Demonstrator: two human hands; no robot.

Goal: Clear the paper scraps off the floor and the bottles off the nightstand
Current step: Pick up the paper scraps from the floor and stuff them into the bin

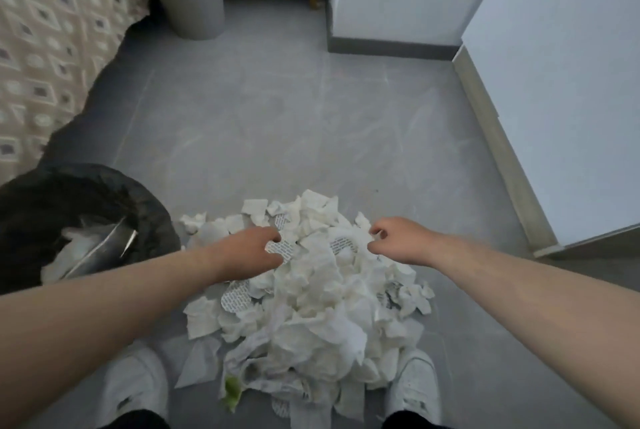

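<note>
Looking down, I have the pile of paper scraps [311,293] heaped on the grey floor [277,117] between my shoes, with the black-lined bin [86,221] just beside it on the left. My left hand [247,250] and right hand [398,241] sit at the far edge of the heap, fingers curled in a loose claw, nothing firmly held yet. I judge the scraps featherlight, soft and crumpled, likely to spill from a small pinch, so I would scoop from both sides underneath and press inward.
</note>
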